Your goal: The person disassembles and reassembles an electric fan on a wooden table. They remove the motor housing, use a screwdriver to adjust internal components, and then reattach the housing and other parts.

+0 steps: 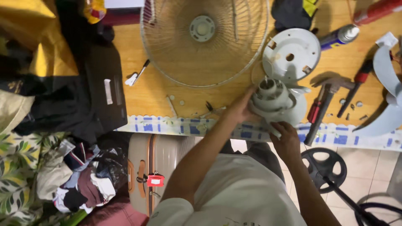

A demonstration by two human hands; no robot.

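A white fan motor housing (274,98) stands at the near edge of the wooden table (159,94), its shaft pointing up. My left hand (239,109) presses against its left side. From below, my right hand (287,140) grips its lower edge. Just behind the motor lies a round white cover plate (292,54). A wire fan guard (204,39) lies flat on the table farther back to the left.
A hammer (322,104), a red-handled screwdriver (356,86), a spray can (340,35) and a pale fan blade (387,83) lie to the right. Loose screws (182,102) sit mid-table. A black bag (96,83) is left; a beige suitcase (155,167) and a round black base (324,167) stand on the floor.
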